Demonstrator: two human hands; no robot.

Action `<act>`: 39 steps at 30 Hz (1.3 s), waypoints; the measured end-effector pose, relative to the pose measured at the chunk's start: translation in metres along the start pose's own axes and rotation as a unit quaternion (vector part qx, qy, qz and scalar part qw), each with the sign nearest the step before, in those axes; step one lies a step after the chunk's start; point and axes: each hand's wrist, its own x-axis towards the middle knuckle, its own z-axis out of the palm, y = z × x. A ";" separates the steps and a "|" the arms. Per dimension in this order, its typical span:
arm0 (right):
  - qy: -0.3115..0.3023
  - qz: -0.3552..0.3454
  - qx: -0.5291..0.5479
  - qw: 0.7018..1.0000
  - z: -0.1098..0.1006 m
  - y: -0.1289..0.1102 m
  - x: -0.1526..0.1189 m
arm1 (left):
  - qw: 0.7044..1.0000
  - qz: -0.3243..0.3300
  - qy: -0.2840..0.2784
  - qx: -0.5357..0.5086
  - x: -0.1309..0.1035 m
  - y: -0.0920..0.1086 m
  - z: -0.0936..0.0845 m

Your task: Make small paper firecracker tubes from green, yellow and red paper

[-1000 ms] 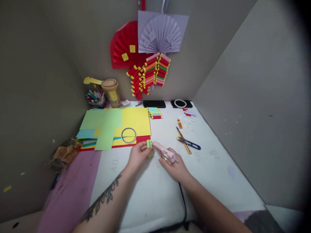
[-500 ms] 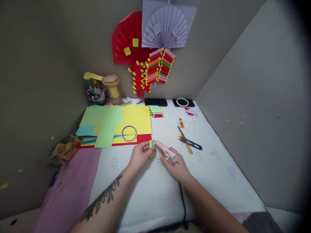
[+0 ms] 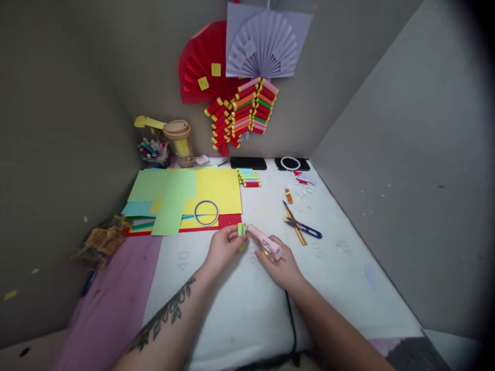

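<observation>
Green paper (image 3: 242, 230) | pinched at fingertips, left grip (image 3: 223, 248) | glue gun (image 3: 263, 240) (pink) clasped, right grip (image 3: 281, 265)

I see from my remote seat a paper piece (image 3: 242, 236) in light green and yellow. Clocked from it: at three, a pale-pink glue gun (image 3: 264, 240) with dark markings, then navy-handled scissors (image 3: 310, 232); at ten, mint, yellow, blue and red paper sheets (image 3: 218, 188); near twelve, a lilac fan (image 3: 265, 46) and a red fan (image 3: 199, 62) with yellow squares; at eight, a dark leafy tattoo (image 3: 168, 315).

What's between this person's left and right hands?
Between the left hand and right hand, the head view shows a green paper piece and the front of a pink glue gun.
</observation>
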 end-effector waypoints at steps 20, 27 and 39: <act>-0.027 0.008 -0.009 1.000 0.000 0.000 -0.004 | 0.999 0.008 -0.014 -0.042 0.004 -0.003 -0.006; -0.044 0.007 0.003 0.999 0.001 0.001 -0.005 | 0.996 -0.008 -0.002 -0.085 0.005 0.001 -0.007; -0.069 -0.001 0.002 0.998 0.000 -0.002 -0.008 | 0.991 -0.029 0.030 -0.128 0.008 0.006 -0.011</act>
